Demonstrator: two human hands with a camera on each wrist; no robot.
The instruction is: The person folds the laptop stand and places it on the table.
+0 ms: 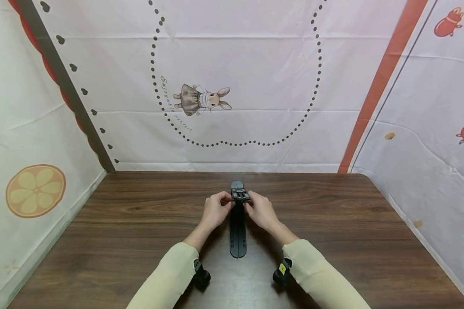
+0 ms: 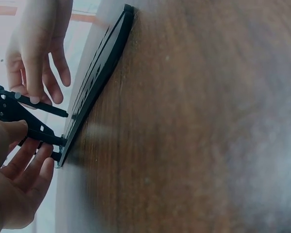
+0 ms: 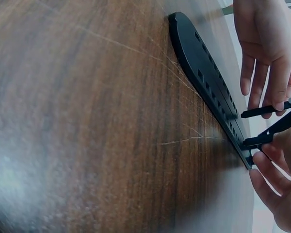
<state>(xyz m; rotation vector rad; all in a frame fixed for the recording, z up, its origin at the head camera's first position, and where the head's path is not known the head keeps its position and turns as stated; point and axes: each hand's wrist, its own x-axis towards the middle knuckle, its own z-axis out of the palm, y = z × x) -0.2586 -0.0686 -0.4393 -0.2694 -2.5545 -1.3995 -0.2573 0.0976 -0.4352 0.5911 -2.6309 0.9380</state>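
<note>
A black folding stand (image 1: 238, 236) lies lengthwise away from me, its long base round-ended and slotted. Near the far end its hinged upper part (image 1: 240, 194) is raised. My left hand (image 1: 215, 210) pinches this part from the left between thumb and fingers. From the other side, my right hand (image 1: 261, 210) grips it the same way. The left wrist view shows the near leg (image 2: 43, 136) between the left thumb and fingers, its end at the base (image 2: 104, 70). In the right wrist view, the left fingers hold a thin bar (image 3: 266, 112) above the base.
The stand's base rests on a dark brown wooden table (image 1: 139, 223). White printed cloth (image 1: 239, 86) hangs behind the table and along both sides. A small black camera is strapped to each wrist, below the pale yellow sleeves (image 1: 174, 266).
</note>
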